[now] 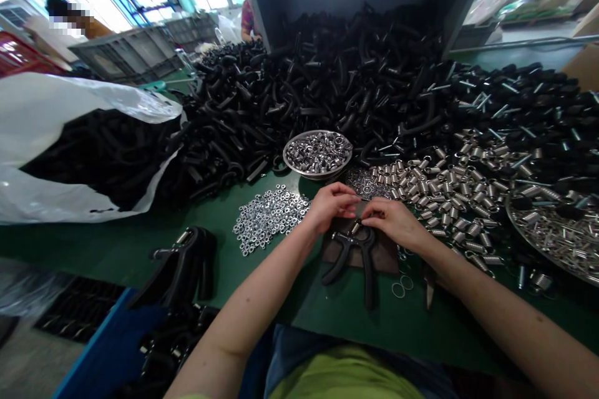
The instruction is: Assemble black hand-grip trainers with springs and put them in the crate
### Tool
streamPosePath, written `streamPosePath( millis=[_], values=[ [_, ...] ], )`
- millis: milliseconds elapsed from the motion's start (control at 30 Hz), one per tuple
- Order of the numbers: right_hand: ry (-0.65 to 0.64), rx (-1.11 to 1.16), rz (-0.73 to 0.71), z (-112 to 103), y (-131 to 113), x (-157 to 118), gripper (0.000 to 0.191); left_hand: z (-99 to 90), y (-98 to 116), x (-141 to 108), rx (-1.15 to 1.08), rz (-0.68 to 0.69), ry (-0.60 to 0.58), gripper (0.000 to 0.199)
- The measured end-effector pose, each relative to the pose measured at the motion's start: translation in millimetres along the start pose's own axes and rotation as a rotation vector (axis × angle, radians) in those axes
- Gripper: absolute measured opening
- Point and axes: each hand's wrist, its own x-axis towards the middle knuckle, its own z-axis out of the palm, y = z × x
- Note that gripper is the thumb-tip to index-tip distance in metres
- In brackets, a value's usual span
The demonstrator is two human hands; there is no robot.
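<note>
A black hand grip exerciser (369, 271) with two splayed handles lies on a small brown board (387, 254) in front of me. Its coil spring (356, 226) stands at the upper end, and a bolt (344, 238) crosses the handles. My left hand (333, 204) is above it, fingers curled and pinched together. My right hand (390, 219) is closed, its fingertips right beside the spring. Whatever small part the fingertips hold is too small to make out. Thin metal rings (399, 290) lie to the right of the exerciser.
Loose nuts (269, 217) are heaped at left, behind them a metal bowl (318, 174) of small parts. Springs (449, 193) spread at right beside a dish of screws (561, 243). Black handles (262, 93) pile up behind. Assembled exercisers (187, 268) sit at left. Other people work farther back.
</note>
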Motion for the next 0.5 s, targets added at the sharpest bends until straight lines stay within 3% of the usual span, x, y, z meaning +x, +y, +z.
streamPosePath(
  millis=[100, 233, 367, 500],
  values=[
    [-0.025, -0.036, 0.002, 2.0, 0.1, 3.9, 0.007, -14.5, -5.0, -31.6, -0.307, -0.114, -0.033, 0.024],
    [-0.048, -0.087, 0.020, 2.4, -2.7, 8.2, 0.007, -26.3, -14.3, -64.2, -0.325, -0.175, 0.013, 0.031],
    [-0.091, -0.137, 0.054, -0.3, -8.1, 14.7, 0.005, -26.0, -19.0, -77.9, -0.171, -0.137, 0.040, 0.028],
    [-0.168, -0.159, 0.092, -4.9, -10.8, 25.0, 0.003, -18.5, -17.2, -77.4, 0.191, 0.053, 0.052, 0.016]
  ],
)
